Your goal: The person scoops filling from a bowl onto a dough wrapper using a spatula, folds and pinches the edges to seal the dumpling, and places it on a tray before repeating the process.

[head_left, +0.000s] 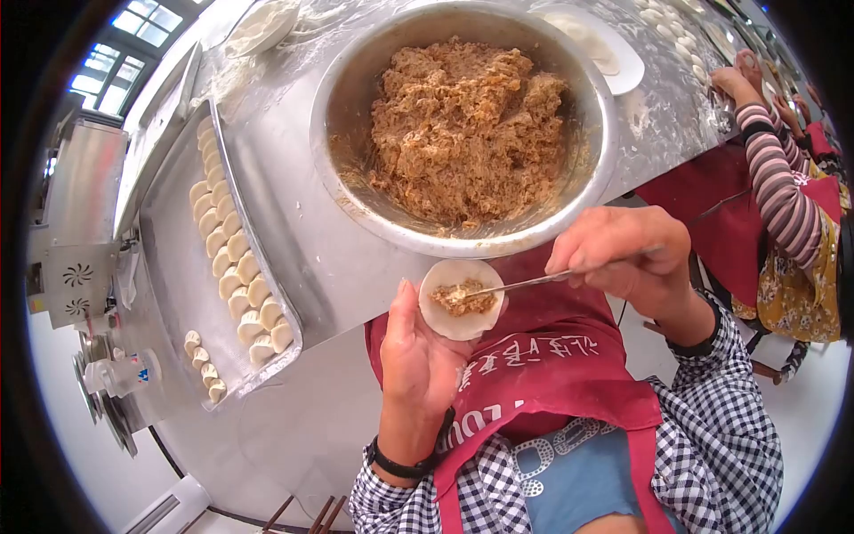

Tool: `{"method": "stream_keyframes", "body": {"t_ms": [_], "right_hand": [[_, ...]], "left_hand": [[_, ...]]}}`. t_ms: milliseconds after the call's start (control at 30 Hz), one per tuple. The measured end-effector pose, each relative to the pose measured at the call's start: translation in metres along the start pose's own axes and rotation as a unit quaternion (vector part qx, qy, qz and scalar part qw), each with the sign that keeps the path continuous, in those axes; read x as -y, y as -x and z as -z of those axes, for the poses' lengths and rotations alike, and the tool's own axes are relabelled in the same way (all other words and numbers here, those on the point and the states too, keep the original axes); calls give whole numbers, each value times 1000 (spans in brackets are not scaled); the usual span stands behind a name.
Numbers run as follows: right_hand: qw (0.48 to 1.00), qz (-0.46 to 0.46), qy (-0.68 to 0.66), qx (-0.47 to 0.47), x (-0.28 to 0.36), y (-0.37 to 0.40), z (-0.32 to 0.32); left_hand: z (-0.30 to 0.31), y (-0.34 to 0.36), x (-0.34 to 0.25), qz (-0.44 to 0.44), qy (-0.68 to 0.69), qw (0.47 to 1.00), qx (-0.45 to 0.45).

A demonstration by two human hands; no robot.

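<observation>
A round dumpling wrapper [438,318] lies across the palm and fingers of my left hand [418,360], in front of the apron. On its middle sits a small heap of brown filling [464,301]. My right hand [623,254] grips a thin metal utensil [529,281] between thumb and fingers; its tip rests in the filling, so the tip's shape is hidden. Just beyond both hands stands a large steel bowl [594,191] with a big mound of minced filling [467,133] in it.
On the left, a metal tray [173,236] holds rows of folded dumplings [233,258]. A white plate [627,67] with flour stands behind the bowl. Dough pieces [672,31] lie on the floury metal table [294,107]. Another person's striped sleeve [783,187] is at right.
</observation>
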State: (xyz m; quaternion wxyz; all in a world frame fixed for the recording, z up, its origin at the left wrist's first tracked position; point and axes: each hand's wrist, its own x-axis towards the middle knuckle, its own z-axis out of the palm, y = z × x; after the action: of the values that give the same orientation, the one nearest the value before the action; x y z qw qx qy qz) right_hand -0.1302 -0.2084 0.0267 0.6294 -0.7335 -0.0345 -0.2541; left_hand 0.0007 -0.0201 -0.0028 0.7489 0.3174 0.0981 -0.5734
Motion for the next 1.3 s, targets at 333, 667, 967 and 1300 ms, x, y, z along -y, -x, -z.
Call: {"method": "stream_keyframes", "body": {"t_ms": [333, 667, 967, 1300], "right_hand": [[970, 14, -135, -201, 20, -19, 48], [967, -8, 117, -226, 3, -28, 57], [990, -58, -54, -121, 6, -14, 21], [979, -151, -90, -101, 6, -12, -11]], "left_hand": [[2, -1, 0, -9, 28, 1000, -5], [1, 1, 3, -14, 14, 1000, -21], [0, 2, 2, -11, 27, 999, -31], [-7, 5, 1, 8, -29, 1000, 8]]}}
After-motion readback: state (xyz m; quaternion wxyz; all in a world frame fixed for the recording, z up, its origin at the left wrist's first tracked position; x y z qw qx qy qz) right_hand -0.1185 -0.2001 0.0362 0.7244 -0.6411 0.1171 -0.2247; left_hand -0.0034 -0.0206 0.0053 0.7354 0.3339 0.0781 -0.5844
